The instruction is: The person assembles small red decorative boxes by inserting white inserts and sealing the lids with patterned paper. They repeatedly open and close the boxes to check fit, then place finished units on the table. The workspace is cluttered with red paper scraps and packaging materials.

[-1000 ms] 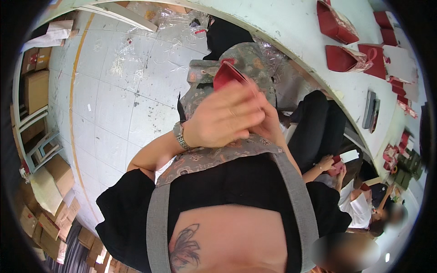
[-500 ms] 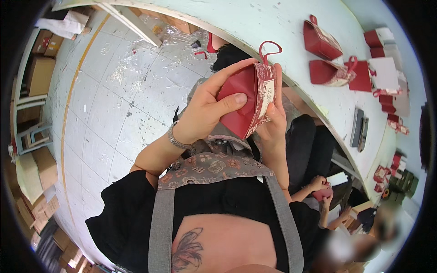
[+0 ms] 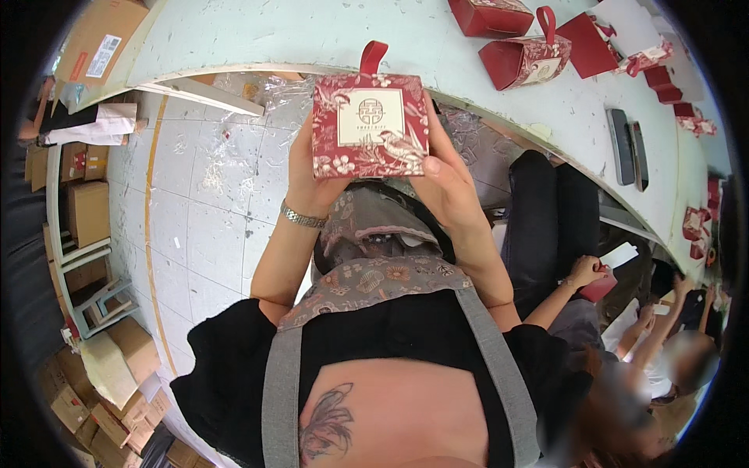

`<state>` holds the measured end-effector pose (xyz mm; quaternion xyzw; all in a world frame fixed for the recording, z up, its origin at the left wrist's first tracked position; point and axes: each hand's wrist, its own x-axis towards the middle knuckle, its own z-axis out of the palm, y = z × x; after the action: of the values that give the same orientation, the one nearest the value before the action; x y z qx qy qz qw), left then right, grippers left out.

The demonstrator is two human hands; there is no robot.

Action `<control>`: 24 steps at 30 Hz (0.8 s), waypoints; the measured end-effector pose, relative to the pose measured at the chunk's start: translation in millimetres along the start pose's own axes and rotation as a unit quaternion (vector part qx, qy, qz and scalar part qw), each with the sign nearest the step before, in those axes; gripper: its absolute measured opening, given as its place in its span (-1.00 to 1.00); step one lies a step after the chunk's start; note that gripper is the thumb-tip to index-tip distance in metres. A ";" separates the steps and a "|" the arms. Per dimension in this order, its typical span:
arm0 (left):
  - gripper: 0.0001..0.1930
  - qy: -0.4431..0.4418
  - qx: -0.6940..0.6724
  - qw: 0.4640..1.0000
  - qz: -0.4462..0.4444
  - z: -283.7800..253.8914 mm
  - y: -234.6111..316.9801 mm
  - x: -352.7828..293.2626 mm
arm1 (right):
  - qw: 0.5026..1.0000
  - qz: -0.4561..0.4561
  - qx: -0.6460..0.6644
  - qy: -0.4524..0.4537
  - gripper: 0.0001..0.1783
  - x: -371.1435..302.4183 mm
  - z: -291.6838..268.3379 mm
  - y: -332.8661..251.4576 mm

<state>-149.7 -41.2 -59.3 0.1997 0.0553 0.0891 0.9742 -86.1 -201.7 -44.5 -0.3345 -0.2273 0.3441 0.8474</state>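
Between my two hands I hold a red gift box [image 3: 370,160] up in front of me, its patterned face with a cream label and bird print turned towards me. A red strap loop [image 3: 374,57] stands up from its top edge. My left hand [image 3: 308,168] grips the box's left side, and most of its fingers are hidden behind it. My right hand [image 3: 450,181] clasps the right side, with the thumb on the lower right corner. On the table ahead to the right lies a similar red box with a loop [image 3: 527,62], and another red box [image 3: 491,17] behind it.
The pale table [image 3: 257,39] curves across the front and right. Two phone-like dark devices [image 3: 622,147] lie on it, with more red and white box pieces [image 3: 589,45] beyond. A co-worker's hand [image 3: 587,271] holds a red item at right. Cardboard boxes [image 3: 87,212] fill a left rack.
The box has turned from side-on, so its labelled face now shows. Both hands have shifted left with it, and my left thumb has left the red side. The view has swung.
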 end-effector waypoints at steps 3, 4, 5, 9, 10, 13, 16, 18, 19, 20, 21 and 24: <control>-0.60 -0.009 0.026 0.999 -0.030 -7.8 15.3 0.8 | 0.998 0.051 0.042 0.008 -0.20 2.3 -7.0 4.8; -0.59 -0.020 0.033 0.998 -0.045 -11.7 19.9 1.1 | 0.995 0.073 0.060 0.011 -0.22 2.0 -8.7 6.7; -0.60 0.025 0.053 0.997 -0.055 -17.6 20.9 0.9 | 0.996 0.073 0.042 0.031 -0.28 2.7 -6.3 7.6; -0.58 0.094 0.004 0.992 -0.086 -22.3 17.9 4.8 | 0.995 0.070 0.032 0.059 -0.38 11.5 -7.2 16.0; -0.58 0.091 -0.025 0.991 -0.096 -24.7 15.7 5.0 | 0.994 0.076 0.035 0.066 -0.38 13.7 -9.6 17.3; -0.56 0.069 -0.104 0.985 -0.122 -33.1 10.3 5.8 | 0.992 0.088 0.039 0.085 -0.38 17.3 -13.8 20.1; -0.55 0.054 -0.132 0.981 -0.135 -40.7 7.5 7.8 | 0.990 0.088 0.027 0.106 -0.37 16.9 -16.6 25.3; -0.59 0.075 -0.086 0.987 -0.108 -42.4 5.4 8.1 | 0.990 0.087 0.015 0.113 -0.37 16.8 -18.6 28.2; -0.60 0.085 -0.075 0.989 -0.095 -46.2 4.2 7.7 | 0.989 0.089 0.012 0.115 -0.38 17.1 -18.2 28.3; -0.62 0.094 -0.063 0.990 -0.080 -48.5 3.5 7.2 | 0.989 0.092 0.009 0.117 -0.39 17.3 -17.1 27.8; -0.65 0.124 -0.026 0.989 -0.072 -36.5 3.0 8.0 | 0.988 0.096 0.006 0.118 -0.40 17.9 -16.7 27.7; -0.66 0.134 0.052 0.989 -0.023 -18.8 2.5 8.8 | 0.987 0.092 0.116 0.059 -0.40 22.9 -20.0 20.1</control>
<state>-144.2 -30.2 -76.2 0.2353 0.1943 0.0895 0.9481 -67.3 -182.2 -68.9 -0.2726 -0.1038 0.4242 0.8573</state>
